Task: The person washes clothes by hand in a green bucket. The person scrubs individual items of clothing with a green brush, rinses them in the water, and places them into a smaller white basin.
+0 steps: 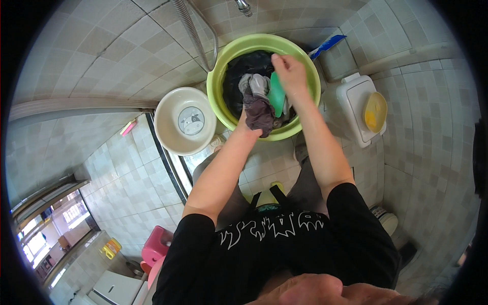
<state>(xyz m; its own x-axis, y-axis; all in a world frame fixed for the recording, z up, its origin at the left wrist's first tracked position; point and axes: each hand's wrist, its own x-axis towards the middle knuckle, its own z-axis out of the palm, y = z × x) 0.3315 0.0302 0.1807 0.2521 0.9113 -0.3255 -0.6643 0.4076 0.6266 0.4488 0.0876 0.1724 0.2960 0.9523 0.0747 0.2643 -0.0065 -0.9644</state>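
My left hand is mostly hidden under a wet dark purple-brown cloth [260, 114], which wraps my wrist at the basin's near side. Grey and white fabric [256, 83] bunches just beyond that cloth, perhaps part of the same piece. My right hand [290, 72], fingers curled and slightly blurred, is over the right side of the lime-green plastic basin [315, 82]. A green plastic piece [277, 95] shows beside and under this hand; whether the hand grips it cannot be seen. Dark material [240, 63] fills much of the basin's inside.
A white basin [162, 126] with a cow picture stands left. A shower hose [190, 30] hangs behind, near a tap [243, 7]. At right, a yellow dish [377, 105] sits on a white lidded bin [352, 95]. A pink stool [156, 244] stands lower left.
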